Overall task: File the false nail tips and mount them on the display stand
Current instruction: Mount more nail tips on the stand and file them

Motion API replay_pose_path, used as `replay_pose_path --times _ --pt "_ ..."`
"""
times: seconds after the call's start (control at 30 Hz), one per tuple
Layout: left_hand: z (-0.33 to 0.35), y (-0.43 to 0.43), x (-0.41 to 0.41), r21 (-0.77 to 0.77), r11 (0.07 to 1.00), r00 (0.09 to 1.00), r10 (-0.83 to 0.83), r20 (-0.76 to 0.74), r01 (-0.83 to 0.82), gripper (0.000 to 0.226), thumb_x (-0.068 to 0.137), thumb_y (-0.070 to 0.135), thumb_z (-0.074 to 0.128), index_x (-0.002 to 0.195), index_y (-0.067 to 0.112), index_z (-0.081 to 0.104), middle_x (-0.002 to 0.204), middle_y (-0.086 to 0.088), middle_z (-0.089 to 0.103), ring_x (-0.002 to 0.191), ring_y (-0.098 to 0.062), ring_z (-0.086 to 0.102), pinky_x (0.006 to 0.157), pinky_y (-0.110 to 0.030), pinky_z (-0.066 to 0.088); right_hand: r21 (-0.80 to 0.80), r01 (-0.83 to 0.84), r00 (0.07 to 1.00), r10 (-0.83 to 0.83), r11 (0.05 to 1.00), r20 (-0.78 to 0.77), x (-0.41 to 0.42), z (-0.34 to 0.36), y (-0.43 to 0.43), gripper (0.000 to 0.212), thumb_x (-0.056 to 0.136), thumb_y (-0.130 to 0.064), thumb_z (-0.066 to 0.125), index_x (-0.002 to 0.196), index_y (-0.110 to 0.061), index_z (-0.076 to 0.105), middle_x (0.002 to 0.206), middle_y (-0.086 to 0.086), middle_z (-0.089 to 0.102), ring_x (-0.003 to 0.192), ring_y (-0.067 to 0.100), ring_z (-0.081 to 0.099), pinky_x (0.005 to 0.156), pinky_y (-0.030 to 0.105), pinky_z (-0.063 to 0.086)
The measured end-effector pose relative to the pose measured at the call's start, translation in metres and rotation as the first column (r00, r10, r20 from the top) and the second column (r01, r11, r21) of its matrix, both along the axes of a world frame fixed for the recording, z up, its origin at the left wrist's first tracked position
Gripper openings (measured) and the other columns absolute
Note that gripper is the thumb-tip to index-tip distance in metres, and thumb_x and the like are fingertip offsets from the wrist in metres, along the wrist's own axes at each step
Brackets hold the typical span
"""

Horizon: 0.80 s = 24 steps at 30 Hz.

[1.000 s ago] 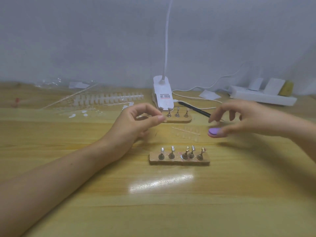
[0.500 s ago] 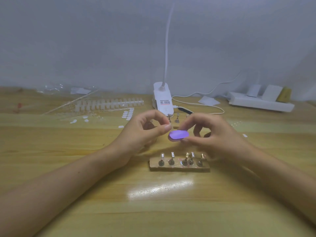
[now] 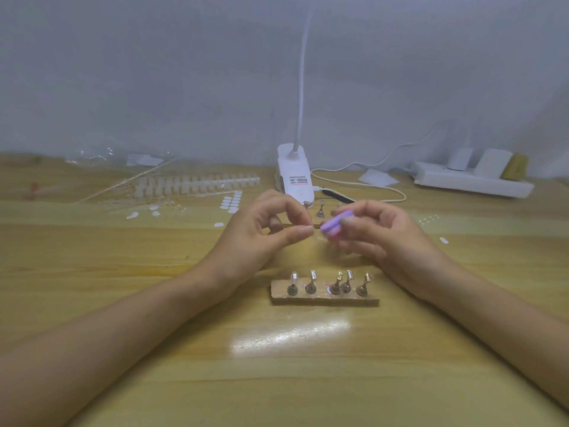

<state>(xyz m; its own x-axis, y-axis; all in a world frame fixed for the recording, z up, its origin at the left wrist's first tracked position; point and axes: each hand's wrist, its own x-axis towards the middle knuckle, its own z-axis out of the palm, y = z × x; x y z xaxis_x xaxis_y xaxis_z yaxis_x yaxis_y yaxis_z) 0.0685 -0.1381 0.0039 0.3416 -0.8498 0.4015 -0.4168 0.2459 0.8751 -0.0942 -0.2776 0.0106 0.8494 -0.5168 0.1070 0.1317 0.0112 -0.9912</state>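
My left hand (image 3: 261,232) pinches a small clear false nail tip (image 3: 317,236) between thumb and forefinger. My right hand (image 3: 381,238) grips a short purple file block (image 3: 334,224), held right against the tip. Below both hands a wooden display stand (image 3: 324,298) lies on the table with several small metal holders; the leftmost holder carries a clear nail tip (image 3: 294,277). A second wooden stand (image 3: 320,211) with metal holders shows partly behind my hands.
A white clip lamp base (image 3: 294,177) with its cable stands at the back centre. Strips of clear nail tips (image 3: 197,183) and sticky tabs (image 3: 232,201) lie at the back left. A white power strip (image 3: 474,181) sits at the back right.
My right hand brought the purple file block from the right over to the left hand and tilted it against the nail tip. The left hand stayed nearly in place.
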Motion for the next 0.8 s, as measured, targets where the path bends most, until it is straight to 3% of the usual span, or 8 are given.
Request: replay_pose_path --times 0.07,0.2,0.3,0.37,0.43,0.57,0.67,0.8 --pt "-0.0004 -0.0005 0.0003 0.002 1.0 1.0 0.004 0.011 -0.004 0.008 0.079 0.031 0.074 0.078 0.027 0.068 0.093 0.009 0.057 0.067 -0.005 0.047 0.074 -0.011 0.04 -0.078 -0.095 0.993 0.089 0.992 -0.076 0.0001 -0.0003 0.0039 0.022 0.081 -0.017 0.074 0.099 -0.005 0.07 0.098 0.019 0.075 0.088 0.027 0.075 0.071 0.027 0.06" --pt "-0.0001 -0.0001 -0.0006 0.016 1.0 0.999 0.009 0.031 -0.01 0.007 0.081 0.025 0.074 0.077 0.026 0.067 0.092 0.008 0.056 0.068 -0.007 0.047 0.076 -0.012 0.041 0.019 0.057 0.998 -0.057 0.998 0.016 0.0025 0.0009 0.0037 0.026 0.08 -0.016 0.071 0.101 -0.002 0.068 0.097 0.018 0.076 0.085 0.023 0.075 0.074 0.027 0.061" --pt "0.0006 0.0003 -0.0015 0.008 1.0 0.998 0.024 0.053 -0.024 0.011 0.084 0.017 0.073 0.078 0.024 0.067 0.093 0.006 0.056 0.068 -0.006 0.048 0.075 -0.01 0.041 -0.061 -0.06 0.995 0.055 0.996 -0.078 0.002 0.0007 0.0065 0.022 0.079 -0.017 0.075 0.097 -0.006 0.071 0.097 0.019 0.076 0.088 0.027 0.075 0.072 0.028 0.06" --pt "0.0017 0.0006 -0.0027 0.019 1.0 0.997 0.017 0.078 -0.019 0.011 0.085 0.016 0.073 0.079 0.023 0.067 0.091 0.007 0.055 0.068 -0.005 0.047 0.075 -0.012 0.041 -0.042 -0.028 0.998 0.026 0.999 -0.049 0.0032 0.0005 0.0071 0.025 0.077 -0.019 0.075 0.097 -0.006 0.071 0.096 0.019 0.076 0.086 0.027 0.075 0.074 0.029 0.061" --pt "0.0019 0.0009 -0.0034 0.025 0.999 0.996 0.026 0.084 -0.028 0.012 0.085 0.017 0.073 0.078 0.025 0.066 0.091 0.008 0.055 0.067 -0.006 0.046 0.074 -0.013 0.043 0.024 0.05 0.999 -0.05 0.998 0.001 0.003 0.0016 0.0045 0.027 0.078 -0.02 0.072 0.099 -0.004 0.069 0.094 0.017 0.076 0.082 0.021 0.075 0.071 0.025 0.06" --pt "0.0024 0.0011 -0.0039 0.026 0.999 0.994 0.041 0.101 -0.044 0.014 0.085 0.017 0.073 0.077 0.025 0.066 0.091 0.005 0.056 0.069 -0.008 0.047 0.074 -0.011 0.042 -0.087 -0.082 0.992 0.073 0.993 -0.101 0.0025 0.0018 0.009 0.022 0.079 -0.021 0.075 0.096 -0.007 0.071 0.094 0.017 0.076 0.086 0.026 0.076 0.07 0.025 0.059" --pt "0.0026 0.0009 -0.004 0.027 0.999 0.995 0.027 0.1 -0.03 0.014 0.084 0.019 0.074 0.076 0.027 0.066 0.091 0.006 0.055 0.068 -0.005 0.046 0.074 -0.012 0.042 -0.001 0.037 0.999 -0.037 0.999 -0.021 0.0037 0.003 0.0073 0.031 0.076 -0.022 0.073 0.099 -0.002 0.068 0.093 0.018 0.076 0.081 0.022 0.075 0.071 0.025 0.06" --pt "0.0024 0.0027 -0.0055 0.015 1.0 0.991 0.008 0.131 -0.01 0.007 0.081 0.029 0.072 0.077 0.03 0.067 0.092 0.002 0.056 0.067 -0.005 0.045 0.076 -0.012 0.042 -0.011 -0.025 0.995 0.024 1.0 -0.099 0.0045 0.0052 0.0073 0.031 0.075 -0.023 0.075 0.099 -0.003 0.069 0.091 0.018 0.076 0.077 0.021 0.075 0.066 0.024 0.059"
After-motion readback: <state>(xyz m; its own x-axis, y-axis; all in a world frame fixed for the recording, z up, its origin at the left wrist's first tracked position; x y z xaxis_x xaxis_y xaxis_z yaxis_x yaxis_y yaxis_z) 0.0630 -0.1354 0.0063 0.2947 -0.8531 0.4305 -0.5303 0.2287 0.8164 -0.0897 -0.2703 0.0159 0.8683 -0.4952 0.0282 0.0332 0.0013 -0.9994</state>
